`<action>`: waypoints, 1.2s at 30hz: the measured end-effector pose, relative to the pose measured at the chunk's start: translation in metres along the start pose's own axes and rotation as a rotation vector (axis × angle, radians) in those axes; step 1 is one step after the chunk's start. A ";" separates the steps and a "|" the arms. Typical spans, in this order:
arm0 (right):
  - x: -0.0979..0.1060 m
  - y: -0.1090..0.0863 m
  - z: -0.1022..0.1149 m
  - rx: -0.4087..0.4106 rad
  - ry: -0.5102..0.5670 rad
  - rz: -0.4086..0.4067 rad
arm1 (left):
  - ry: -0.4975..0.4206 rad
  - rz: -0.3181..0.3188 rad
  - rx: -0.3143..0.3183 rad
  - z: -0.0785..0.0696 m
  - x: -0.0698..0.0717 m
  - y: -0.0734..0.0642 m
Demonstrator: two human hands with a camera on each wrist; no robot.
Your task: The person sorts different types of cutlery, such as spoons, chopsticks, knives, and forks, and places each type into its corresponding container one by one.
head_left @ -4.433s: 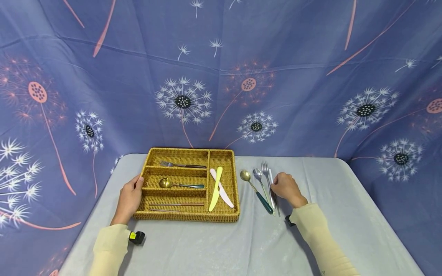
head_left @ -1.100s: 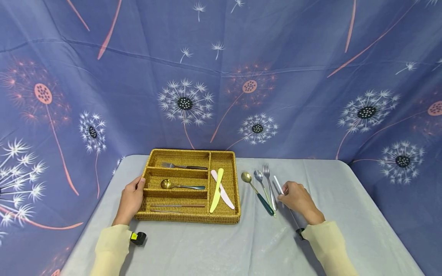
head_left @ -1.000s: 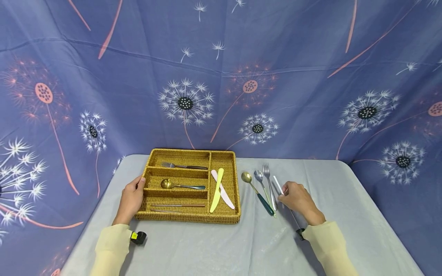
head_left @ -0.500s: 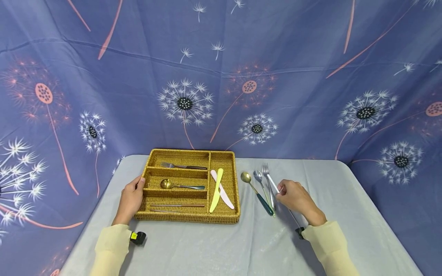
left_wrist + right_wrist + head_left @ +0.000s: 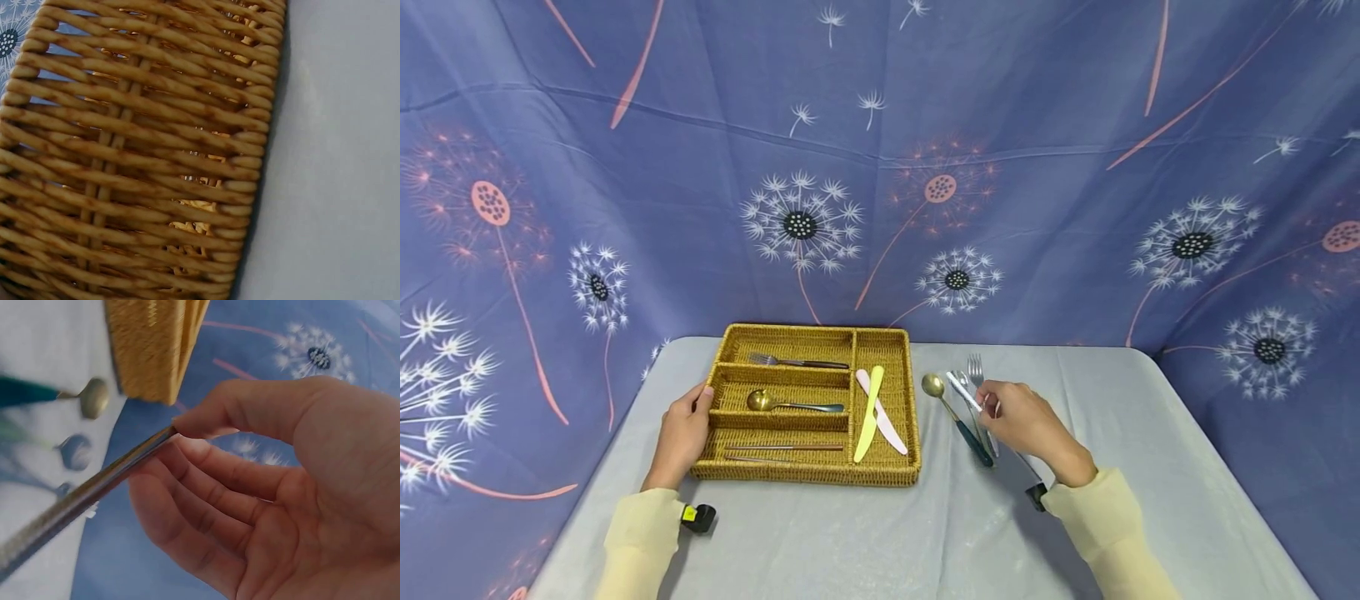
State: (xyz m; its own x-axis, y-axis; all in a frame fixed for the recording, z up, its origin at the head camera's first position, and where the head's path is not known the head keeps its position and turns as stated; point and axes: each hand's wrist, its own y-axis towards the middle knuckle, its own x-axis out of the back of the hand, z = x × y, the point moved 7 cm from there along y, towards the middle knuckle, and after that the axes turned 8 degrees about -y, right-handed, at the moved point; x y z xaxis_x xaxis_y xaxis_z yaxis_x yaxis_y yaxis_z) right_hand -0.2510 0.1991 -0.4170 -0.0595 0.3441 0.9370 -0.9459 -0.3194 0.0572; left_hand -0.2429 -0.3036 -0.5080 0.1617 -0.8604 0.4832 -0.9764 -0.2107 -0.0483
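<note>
In the head view my left hand (image 5: pixel 677 437) holds the left wall of a woven cutlery tray (image 5: pixel 775 475), thumb at the rim. The tray's wicker side (image 5: pixel 137 156) fills much of the left wrist view. My right hand (image 5: pixel 1026 421) pinches a slim chopstick (image 5: pixel 964 392) with a white end and silver shaft, thumb against fingers. Its metal shaft (image 5: pixel 87 494) slants across the right wrist view. The white end overlaps a small silver spoon (image 5: pixel 963 377). Around it lie a silver fork (image 5: pixel 975 367) and a gold spoon with a green handle (image 5: pixel 976 443).
The tray's compartments hold a dark-handled fork (image 5: pixel 808 363), a gold spoon (image 5: pixel 760 400), brown-ended chopsticks (image 5: pixel 812 446), and crossed yellow (image 5: pixel 867 429) and pink knives (image 5: pixel 891 432). A patterned blue curtain (image 5: pixel 1060 208) hangs behind the grey tablecloth (image 5: pixel 865 542).
My right hand first drew the chopstick to the right of the silverware, then brought it back left over the fork and small spoon. The left hand and tray have stayed put.
</note>
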 end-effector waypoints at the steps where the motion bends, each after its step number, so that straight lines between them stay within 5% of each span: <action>1: 0.000 0.002 0.005 0.009 -0.001 0.012 | -0.002 -0.001 0.000 0.000 0.000 0.000; 22: -0.031 0.040 0.148 0.361 -0.146 0.151 | 0.001 0.003 0.010 0.002 0.002 -0.001; 36: -0.077 0.061 0.239 0.568 -0.305 0.225 | -0.007 0.001 0.002 0.001 0.001 0.001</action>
State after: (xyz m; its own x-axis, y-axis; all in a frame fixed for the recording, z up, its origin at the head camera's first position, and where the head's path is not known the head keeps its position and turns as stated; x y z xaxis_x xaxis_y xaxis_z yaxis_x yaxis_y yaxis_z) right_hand -0.2281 -0.0576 -0.4033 -0.0640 -0.0223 0.9977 -0.6021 -0.7964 -0.0564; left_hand -0.2440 -0.3051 -0.5085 0.1615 -0.8641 0.4766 -0.9763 -0.2103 -0.0504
